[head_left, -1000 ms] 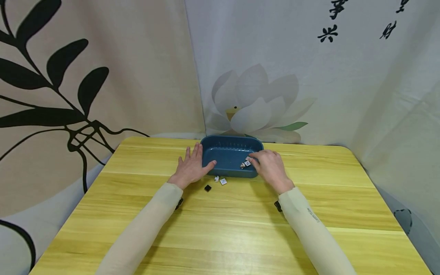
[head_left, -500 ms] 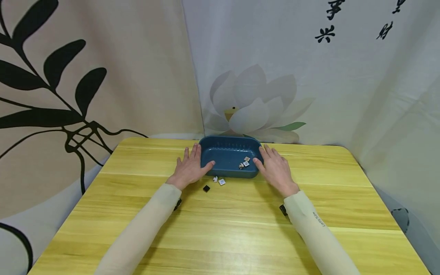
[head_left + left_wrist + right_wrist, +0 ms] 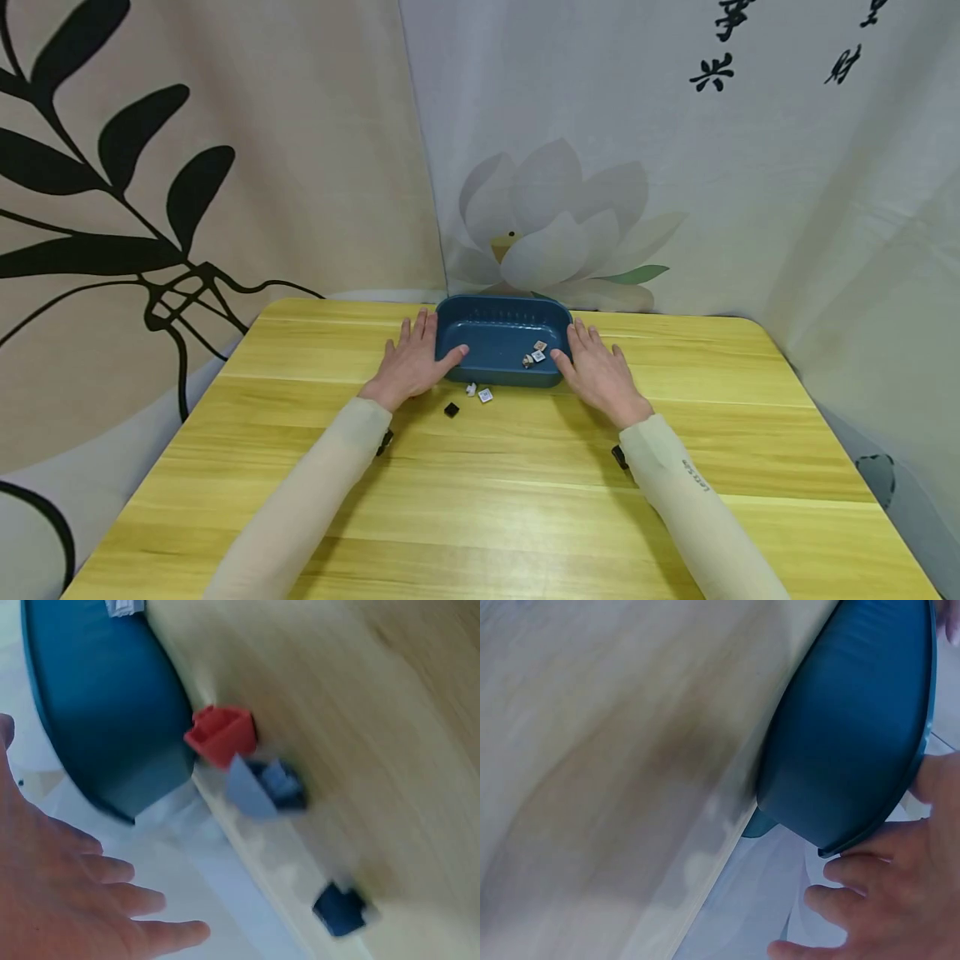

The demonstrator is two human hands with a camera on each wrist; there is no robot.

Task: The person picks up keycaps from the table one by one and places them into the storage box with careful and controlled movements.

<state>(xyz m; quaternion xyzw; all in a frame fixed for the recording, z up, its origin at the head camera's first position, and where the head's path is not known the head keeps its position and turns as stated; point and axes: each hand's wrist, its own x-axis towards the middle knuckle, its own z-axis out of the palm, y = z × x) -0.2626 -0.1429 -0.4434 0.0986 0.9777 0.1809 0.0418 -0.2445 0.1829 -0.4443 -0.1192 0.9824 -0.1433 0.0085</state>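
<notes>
My left hand (image 3: 407, 363) lies at the left end of a blue rectangular tray (image 3: 480, 376), fingers stretched out and thumb pointing in at its rim. At the opposite end is my right hand (image 3: 600, 372), its thumb inside the rim and its fingers (image 3: 866, 875) extended along the outside. Within the tray, near its right front corner, lie a white square piece (image 3: 538, 356), a pale brown-topped piece (image 3: 540, 345) and a small mottled piece (image 3: 528, 362). Neither hand holds any of them.
Before the tray lie a white square piece with dark marks (image 3: 486, 395), a small white piece (image 3: 471, 389) and a black piece (image 3: 452, 410). In the left wrist view a red hollow piece (image 3: 227, 739) shows. Behind the wooden table (image 3: 487, 500) hangs a printed curtain (image 3: 337, 167).
The right hand has drawn back from the small pieces in the tray to its right end, its fingers straightening. The left hand has barely moved at the left end.
</notes>
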